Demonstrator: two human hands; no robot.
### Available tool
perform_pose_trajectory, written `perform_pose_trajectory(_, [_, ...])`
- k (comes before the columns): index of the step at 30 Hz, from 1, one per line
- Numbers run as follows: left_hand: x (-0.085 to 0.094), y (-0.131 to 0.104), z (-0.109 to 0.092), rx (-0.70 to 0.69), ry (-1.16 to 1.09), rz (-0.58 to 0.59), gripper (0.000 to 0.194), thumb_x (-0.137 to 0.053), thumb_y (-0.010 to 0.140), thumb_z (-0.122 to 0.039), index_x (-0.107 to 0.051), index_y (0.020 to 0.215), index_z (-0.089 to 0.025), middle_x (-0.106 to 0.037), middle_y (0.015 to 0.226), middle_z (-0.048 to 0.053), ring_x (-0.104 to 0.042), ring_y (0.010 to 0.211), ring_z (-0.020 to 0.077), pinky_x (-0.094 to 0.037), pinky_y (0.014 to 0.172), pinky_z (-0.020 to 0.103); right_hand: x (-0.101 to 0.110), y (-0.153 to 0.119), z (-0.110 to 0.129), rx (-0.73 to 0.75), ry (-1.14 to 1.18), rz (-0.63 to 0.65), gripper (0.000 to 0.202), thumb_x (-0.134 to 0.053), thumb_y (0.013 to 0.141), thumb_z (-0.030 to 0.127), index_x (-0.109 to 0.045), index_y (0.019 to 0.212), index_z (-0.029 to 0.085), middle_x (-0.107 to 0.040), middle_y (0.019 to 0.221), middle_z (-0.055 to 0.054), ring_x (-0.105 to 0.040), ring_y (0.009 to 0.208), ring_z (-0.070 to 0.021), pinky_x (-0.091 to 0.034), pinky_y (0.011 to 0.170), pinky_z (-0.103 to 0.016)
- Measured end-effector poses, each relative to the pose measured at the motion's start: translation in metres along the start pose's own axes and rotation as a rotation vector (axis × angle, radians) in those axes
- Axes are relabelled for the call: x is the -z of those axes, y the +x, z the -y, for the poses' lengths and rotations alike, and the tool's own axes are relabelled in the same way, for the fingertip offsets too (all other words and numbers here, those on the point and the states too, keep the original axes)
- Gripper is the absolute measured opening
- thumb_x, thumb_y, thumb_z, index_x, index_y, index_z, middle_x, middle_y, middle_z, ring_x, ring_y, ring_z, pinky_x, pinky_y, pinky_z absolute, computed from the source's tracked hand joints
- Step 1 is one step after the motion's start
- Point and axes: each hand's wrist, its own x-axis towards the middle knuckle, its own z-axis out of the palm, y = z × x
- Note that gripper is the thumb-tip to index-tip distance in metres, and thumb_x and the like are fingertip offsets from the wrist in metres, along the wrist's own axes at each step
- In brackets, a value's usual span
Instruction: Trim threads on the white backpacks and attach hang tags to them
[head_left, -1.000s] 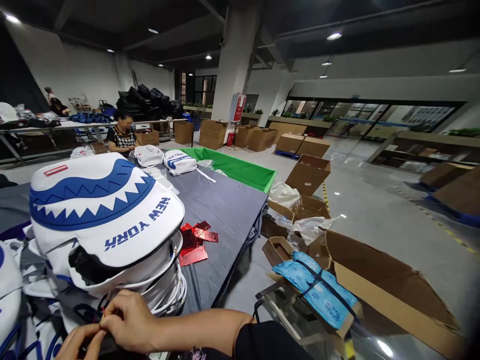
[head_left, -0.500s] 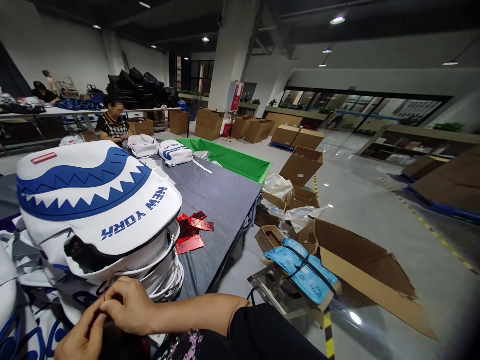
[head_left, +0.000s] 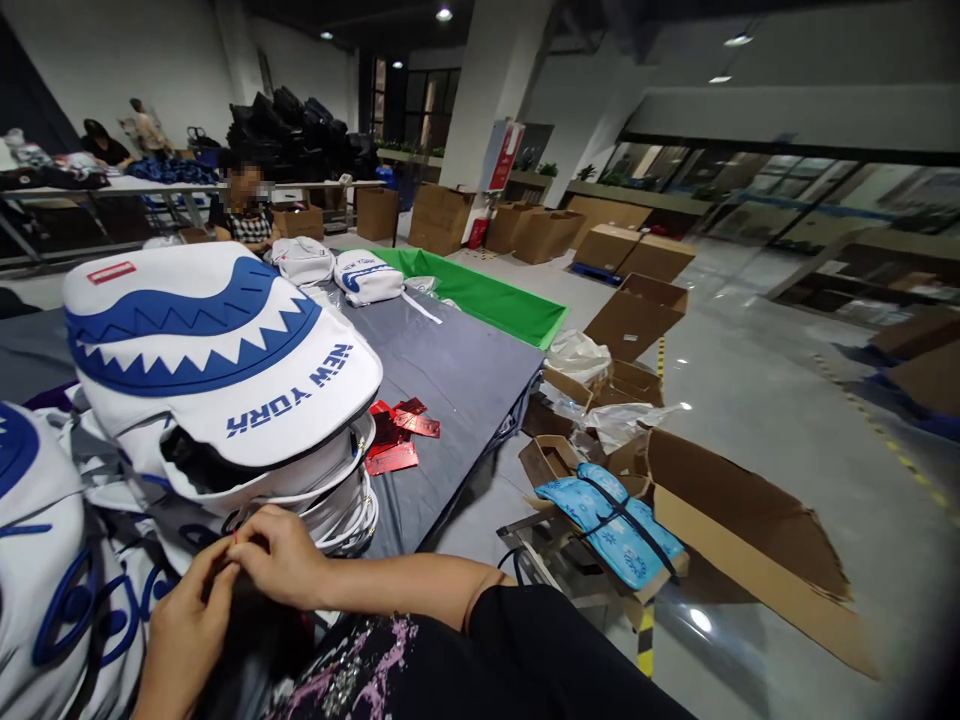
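My left hand [head_left: 187,615] and my right hand [head_left: 281,558] meet at the fingertips, low in front of a stack of white backpacks. Both are pinched on a thin red strand [head_left: 235,537], of which only a tiny bit shows. The top backpack [head_left: 217,345] lies tilted, with blue jagged-tooth shapes, a red label and NEW YORK lettering. Its dark opening faces my hands. More white backpacks with blue eye shapes [head_left: 75,600] sit at the left. Shiny red tags [head_left: 397,435] lie in a loose pile on the grey-covered table [head_left: 457,350], right of the stack.
Two white bags [head_left: 367,278] lie at the table's far end by a green bin [head_left: 495,310]. Open cardboard boxes [head_left: 735,530] and a stool with a blue cushion [head_left: 611,525] stand to my right. A person [head_left: 244,210] sits beyond the table.
The view has turned slightly left and down, so most things sit farther right in the picture. My hands stay pinched together in front of the backpack stack.
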Motion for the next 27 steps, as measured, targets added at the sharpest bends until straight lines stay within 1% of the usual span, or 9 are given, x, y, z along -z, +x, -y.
perform_pose_trajectory(5, [0.000, -0.001, -0.011, -0.026, 0.066, -0.074, 0.023, -0.056, 0.082, -0.041, -0.069, 0.084, -0.023, -0.074, 0.071, -0.001, -0.065, 0.055, 0.0158, -0.046, 0.055, 0.024, 0.003, -0.002, 0.002, 0.033, 0.055, 0.005, 0.017, -0.071, 0.080, 0.007, -0.062, 0.071, 0.018, -0.057, 0.077, 0.003, -0.055, 0.077, -0.0111, -0.043, 0.074, -0.022])
perform_pose_trajectory(9, [0.001, -0.002, -0.017, -0.059, -0.017, -0.016, 0.026, -0.050, 0.086, -0.036, -0.071, 0.092, -0.022, -0.077, 0.085, 0.002, -0.072, 0.072, 0.0180, -0.049, 0.064, 0.025, 0.004, -0.005, -0.001, 0.064, 0.089, 0.002, 0.015, -0.067, 0.082, 0.008, -0.062, 0.072, 0.019, -0.057, 0.077, 0.003, -0.055, 0.078, -0.0122, -0.042, 0.074, -0.024])
perform_pose_trajectory(12, [0.002, -0.003, -0.022, -0.003, -0.011, -0.040, 0.021, -0.052, 0.085, -0.034, -0.068, 0.082, -0.022, -0.074, 0.075, 0.001, -0.069, 0.067, 0.0176, -0.047, 0.062, 0.026, 0.003, -0.007, -0.004, 0.067, 0.117, -0.003, 0.014, -0.064, 0.084, 0.010, -0.061, 0.073, 0.019, -0.057, 0.078, 0.002, -0.055, 0.078, -0.0128, -0.042, 0.072, -0.024])
perform_pose_trajectory(16, [0.000, -0.005, -0.025, -0.004, -0.107, 0.011, 0.021, -0.049, 0.088, -0.030, -0.068, 0.092, -0.022, -0.076, 0.087, 0.001, -0.070, 0.075, 0.0168, -0.049, 0.069, 0.026, 0.005, -0.008, -0.005, 0.068, 0.109, 0.020, 0.013, -0.061, 0.086, 0.017, -0.061, 0.073, 0.019, -0.055, 0.077, 0.002, -0.053, 0.073, -0.0133, -0.040, 0.068, -0.025])
perform_pose_trajectory(19, [-0.003, -0.009, -0.026, 0.046, -0.058, -0.052, 0.017, -0.051, 0.088, -0.027, -0.066, 0.085, -0.022, -0.073, 0.081, 0.002, -0.068, 0.074, 0.0174, -0.047, 0.069, 0.027, 0.008, -0.009, -0.003, 0.068, 0.091, 0.049, 0.014, -0.060, 0.086, 0.020, -0.060, 0.073, 0.020, -0.056, 0.077, 0.001, -0.054, 0.075, -0.0142, -0.040, 0.069, -0.026])
perform_pose_trajectory(21, [-0.004, -0.010, -0.026, 0.076, -0.047, -0.055, 0.012, -0.054, 0.085, -0.023, -0.065, 0.083, -0.021, -0.072, 0.079, 0.001, -0.066, 0.073, 0.0172, -0.046, 0.068, 0.027, 0.010, -0.009, -0.001, 0.062, 0.081, 0.061, 0.014, -0.059, 0.087, 0.021, -0.059, 0.073, 0.020, -0.057, 0.077, 0.001, -0.054, 0.075, -0.0145, -0.041, 0.070, -0.026])
perform_pose_trajectory(24, [-0.004, -0.010, -0.024, 0.031, -0.114, 0.037, 0.019, -0.049, 0.088, -0.019, -0.067, 0.093, -0.021, -0.074, 0.088, 0.002, -0.068, 0.079, 0.0163, -0.048, 0.072, 0.026, 0.009, -0.008, -0.001, 0.042, 0.047, 0.069, 0.015, -0.058, 0.088, 0.024, -0.058, 0.073, 0.020, -0.057, 0.077, 0.000, -0.054, 0.076, -0.0150, -0.041, 0.070, -0.027])
perform_pose_trajectory(25, [-0.004, -0.010, -0.023, 0.025, -0.115, 0.042, 0.020, -0.048, 0.089, -0.019, -0.067, 0.093, -0.021, -0.074, 0.089, 0.002, -0.068, 0.079, 0.0162, -0.048, 0.073, 0.026, 0.008, -0.007, -0.001, 0.036, 0.035, 0.073, 0.015, -0.058, 0.088, 0.024, -0.058, 0.073, 0.020, -0.056, 0.077, 0.000, -0.054, 0.076, -0.0151, -0.041, 0.070, -0.027])
perform_pose_trajectory(27, [-0.002, -0.011, -0.023, 0.058, -0.070, -0.015, 0.018, -0.049, 0.089, -0.022, -0.067, 0.086, -0.020, -0.073, 0.084, 0.002, -0.067, 0.077, 0.0166, -0.048, 0.073, 0.027, 0.006, -0.008, 0.000, 0.025, 0.021, 0.077, 0.015, -0.058, 0.087, 0.024, -0.058, 0.072, 0.020, -0.056, 0.077, 0.000, -0.054, 0.076, -0.0151, -0.041, 0.071, -0.027])
